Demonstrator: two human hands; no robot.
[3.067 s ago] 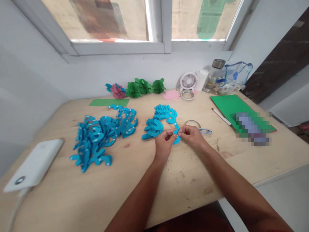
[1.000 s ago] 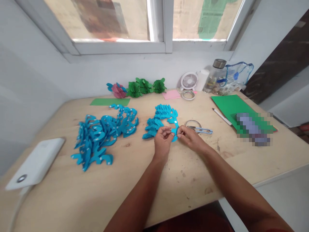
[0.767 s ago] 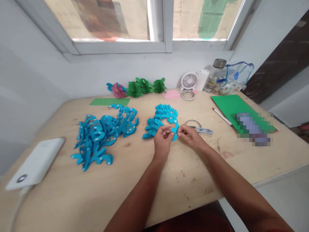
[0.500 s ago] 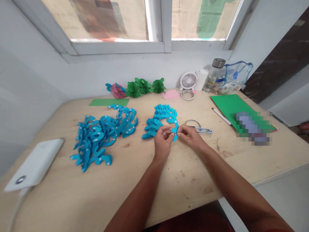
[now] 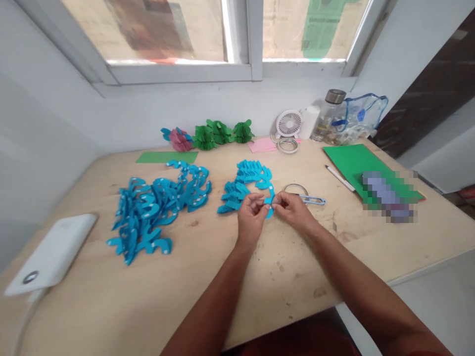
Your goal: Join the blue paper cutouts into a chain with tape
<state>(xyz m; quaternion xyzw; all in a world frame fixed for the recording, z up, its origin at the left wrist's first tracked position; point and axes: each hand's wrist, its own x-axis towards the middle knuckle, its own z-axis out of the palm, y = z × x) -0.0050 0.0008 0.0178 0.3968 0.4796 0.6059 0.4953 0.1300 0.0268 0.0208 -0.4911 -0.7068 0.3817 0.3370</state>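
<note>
Bright blue paper chain point(image 5: 253, 171) with white squares, blue paper pile point(image 5: 158, 198) at left dotted white, far green paper clusters point(image 5: 219, 134), pink-and-blue cluster point(image 5: 181, 141), pale brown tabletop point(image 5: 193, 287) with dark spots

And there's open wood along the surface's point(image 5: 141, 301) near edge, left of the forearms point(image 5: 218, 291)! Up slips a slim lane between the big blue pile point(image 5: 163, 198) and the smaller paper chain point(image 5: 247, 173), until paper flowers point(image 5: 219, 134) bar the far edge. Tape point(image 5: 307, 191) and tool point(image 5: 314, 200) crowd the right hand point(image 5: 291, 206); a gap follows, then pen point(image 5: 339, 178) and green sheet point(image 5: 347, 158).
</note>
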